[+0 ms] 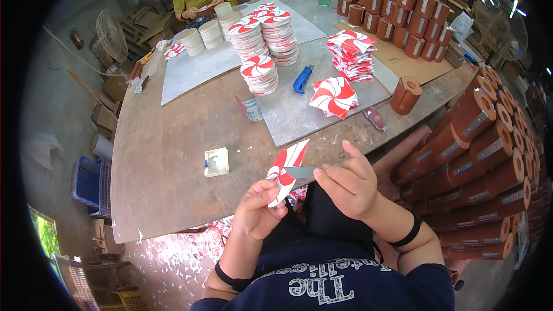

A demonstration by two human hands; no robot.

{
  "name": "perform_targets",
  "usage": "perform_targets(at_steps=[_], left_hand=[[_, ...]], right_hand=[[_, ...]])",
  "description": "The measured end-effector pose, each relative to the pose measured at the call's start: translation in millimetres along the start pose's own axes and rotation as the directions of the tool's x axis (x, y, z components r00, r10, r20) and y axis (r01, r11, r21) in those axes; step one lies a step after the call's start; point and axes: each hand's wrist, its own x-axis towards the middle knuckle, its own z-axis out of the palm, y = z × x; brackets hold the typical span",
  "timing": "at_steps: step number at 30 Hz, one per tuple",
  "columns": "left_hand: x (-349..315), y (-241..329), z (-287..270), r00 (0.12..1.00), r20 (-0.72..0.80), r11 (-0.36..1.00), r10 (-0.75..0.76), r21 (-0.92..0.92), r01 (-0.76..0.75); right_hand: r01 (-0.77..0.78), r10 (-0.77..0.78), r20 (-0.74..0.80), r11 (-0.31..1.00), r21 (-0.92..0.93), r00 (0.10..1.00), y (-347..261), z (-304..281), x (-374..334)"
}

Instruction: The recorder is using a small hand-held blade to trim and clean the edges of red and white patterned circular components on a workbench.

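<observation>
Red-and-white swirl piece (282,158) held up at the near table edge, lower end pinched between thumb and fingers of left hand (259,206). Right hand (349,185), at its 4 o'clock, pinches a thin grey blade (304,171); blade tip overlaps the piece, contact unclear. From the piece: shallow white box (217,162) at 9 o'clock; blue cutter (302,80) at 12, on a grey board (294,116); loose swirl stack (334,97) at 1; brown cylinders (475,164) at 3.
</observation>
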Motion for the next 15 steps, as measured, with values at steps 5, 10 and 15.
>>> perform_targets(at_steps=[5, 10, 15], left_hand=[[0.7, 0.6, 2.0, 0.998, -0.048, 0.997, -0.051, -0.068, 0.048], [0.1, -0.1, 6.6, 0.994, -0.112, 1.000, 0.020, 0.017, -0.018], [-0.8, -1.1, 6.1, 0.995, -0.090, 0.997, 0.048, 0.069, -0.042]], right_hand=[[0.070, -0.069, 0.034, 0.997, -0.026, 0.997, 21.4, 5.5, -4.5], [-0.041, 0.040, -0.005, 0.998, -0.050, 0.999, 19.0, 1.7, -6.5], [0.000, 0.000, 0.025, 1.000, 0.003, 1.000, 0.3, -2.5, 1.5]])
